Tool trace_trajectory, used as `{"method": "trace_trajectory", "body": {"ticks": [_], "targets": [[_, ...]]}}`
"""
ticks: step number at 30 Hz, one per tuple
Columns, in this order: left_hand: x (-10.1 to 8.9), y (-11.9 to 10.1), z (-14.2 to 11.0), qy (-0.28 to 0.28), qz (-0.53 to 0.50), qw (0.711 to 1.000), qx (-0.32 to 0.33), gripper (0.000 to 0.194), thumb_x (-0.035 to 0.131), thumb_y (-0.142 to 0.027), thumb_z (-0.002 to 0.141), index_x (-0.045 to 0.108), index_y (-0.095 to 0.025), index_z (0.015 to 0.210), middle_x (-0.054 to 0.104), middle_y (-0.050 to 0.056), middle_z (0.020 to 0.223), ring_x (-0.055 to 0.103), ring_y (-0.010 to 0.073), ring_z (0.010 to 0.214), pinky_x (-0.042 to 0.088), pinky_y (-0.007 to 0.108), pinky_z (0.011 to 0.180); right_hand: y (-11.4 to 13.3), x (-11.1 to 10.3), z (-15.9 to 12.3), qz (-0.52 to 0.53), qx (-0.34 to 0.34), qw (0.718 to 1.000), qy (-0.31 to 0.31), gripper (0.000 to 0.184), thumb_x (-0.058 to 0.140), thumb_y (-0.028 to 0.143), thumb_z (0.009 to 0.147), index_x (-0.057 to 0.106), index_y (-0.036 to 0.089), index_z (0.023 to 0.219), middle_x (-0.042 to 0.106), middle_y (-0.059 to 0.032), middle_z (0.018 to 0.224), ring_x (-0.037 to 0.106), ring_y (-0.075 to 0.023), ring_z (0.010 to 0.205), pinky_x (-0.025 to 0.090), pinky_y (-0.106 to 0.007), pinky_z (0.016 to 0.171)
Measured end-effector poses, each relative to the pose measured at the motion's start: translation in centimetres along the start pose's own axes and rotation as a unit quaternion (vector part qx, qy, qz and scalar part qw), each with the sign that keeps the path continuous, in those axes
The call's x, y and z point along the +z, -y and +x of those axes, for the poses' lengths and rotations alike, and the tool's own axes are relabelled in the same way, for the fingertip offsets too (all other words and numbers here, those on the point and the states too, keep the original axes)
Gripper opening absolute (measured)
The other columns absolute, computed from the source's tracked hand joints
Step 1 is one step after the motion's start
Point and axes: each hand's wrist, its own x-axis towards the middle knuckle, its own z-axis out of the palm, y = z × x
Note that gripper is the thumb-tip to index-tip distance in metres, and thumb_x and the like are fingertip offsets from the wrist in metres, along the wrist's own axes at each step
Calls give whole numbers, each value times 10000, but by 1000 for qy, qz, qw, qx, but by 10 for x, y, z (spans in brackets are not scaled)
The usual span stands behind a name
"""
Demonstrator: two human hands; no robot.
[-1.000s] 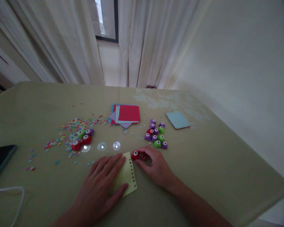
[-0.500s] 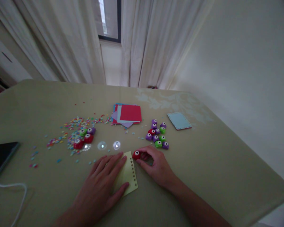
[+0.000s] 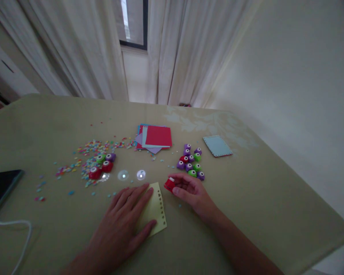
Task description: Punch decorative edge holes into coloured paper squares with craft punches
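A yellow sheet of paper (image 3: 151, 206) lies in front of me, with a row of small punched holes along its right edge. My left hand (image 3: 129, 214) is spread flat over its left part, fingers apart, covering much of it. Between thumb and fingers, my right hand (image 3: 189, 191) grips a small red craft punch (image 3: 169, 184). The punch is tilted, with a whitish part facing up, just right of the paper and apart from it. Beyond that hand sits a cluster of purple, green and red punches (image 3: 189, 166).
Colourful paper confetti (image 3: 93, 149) is scattered at the left, around several more punches (image 3: 101, 168). Clear round discs (image 3: 141, 175) lie mid-table. Farther back is a stack of coloured paper (image 3: 158, 136); a light-blue card (image 3: 218, 146) lies right. A dark tablet (image 3: 2, 187) and white cable (image 3: 28, 225) are at left.
My right hand has drawn the red punch off the paper's edge to the right and turned it over. A tiny paper bit now shows on the table below it. My left hand stays put.
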Motion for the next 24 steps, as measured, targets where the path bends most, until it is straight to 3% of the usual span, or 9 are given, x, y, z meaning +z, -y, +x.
{"method": "trace_trajectory", "body": {"ticks": [4, 9, 24], "targets": [[0, -1, 1, -5, 2, 1000, 2, 731, 651, -509, 1038, 401, -289, 1688, 568, 55, 1649, 568, 323, 1403, 414, 513, 1194, 2, 4, -2, -80, -47, 996, -12, 358, 811, 358, 932, 765, 239, 1266, 815, -82, 1126, 776, -232, 1014, 645, -391, 931], [-2, -1, 1, -8, 13, 1000, 8, 718, 648, -488, 1040, 406, -270, 1680, 580, 57, 1640, 559, 312, 1407, 386, 497, 1203, 1, 12, -3, -246, -132, 960, -32, 276, 741, 188, 939, 781, 221, 1210, 781, -71, 1087, 734, -201, 908, 626, -338, 853], [0, -1, 1, -4, 5, 1000, 5, 711, 652, -493, 1036, 427, -266, 1672, 572, 66, 1644, 549, 319, 1409, 385, 500, 1200, -4, 15, -2, -257, -138, 956, -18, 267, 752, 169, 964, 776, 217, 1225, 766, -76, 1133, 750, -203, 977, 634, -326, 903]]}}
